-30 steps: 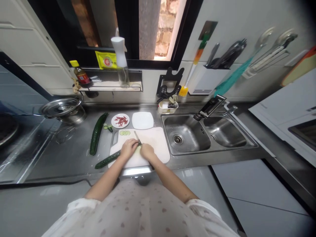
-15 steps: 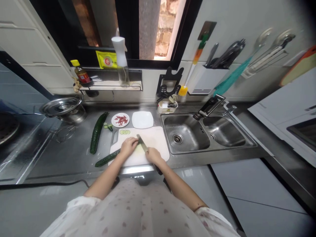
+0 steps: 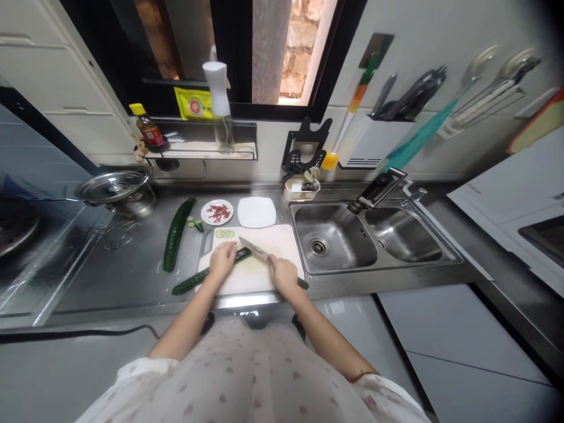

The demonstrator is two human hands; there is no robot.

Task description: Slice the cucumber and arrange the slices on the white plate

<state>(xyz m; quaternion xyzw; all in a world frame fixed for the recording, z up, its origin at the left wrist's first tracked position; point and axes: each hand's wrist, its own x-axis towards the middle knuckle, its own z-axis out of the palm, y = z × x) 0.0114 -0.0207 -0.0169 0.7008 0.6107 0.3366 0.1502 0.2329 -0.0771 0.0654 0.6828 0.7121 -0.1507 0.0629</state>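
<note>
A long dark-green cucumber [image 3: 192,283] lies across the white cutting board [image 3: 286,247], its left end reaching past the board onto the counter. My left hand [image 3: 223,259] is over its middle, fingers curled around it, with the cut end showing beyond the fingertips. In my right hand [image 3: 283,274] is a kitchen knife [image 3: 255,249], its handle jutting out behind the palm. The blade slants up-left over the board, at the cucumber's cut end. Several pale cucumber slices [image 3: 224,234] overlap near the board's upper left corner.
Behind the board are a plate of chopped red pieces [image 3: 217,212] and a white plate [image 3: 257,211]. Another cucumber [image 3: 177,235] and small cucumber pieces [image 3: 195,224] lie left. A double sink [image 3: 335,235] adjoins on the right; a lidded steel pot [image 3: 118,191] stands at left.
My left hand has slid back left along the cucumber, uncovering more of its cut end. The knife has turned, its tip swinging left and its handle moving right.
</note>
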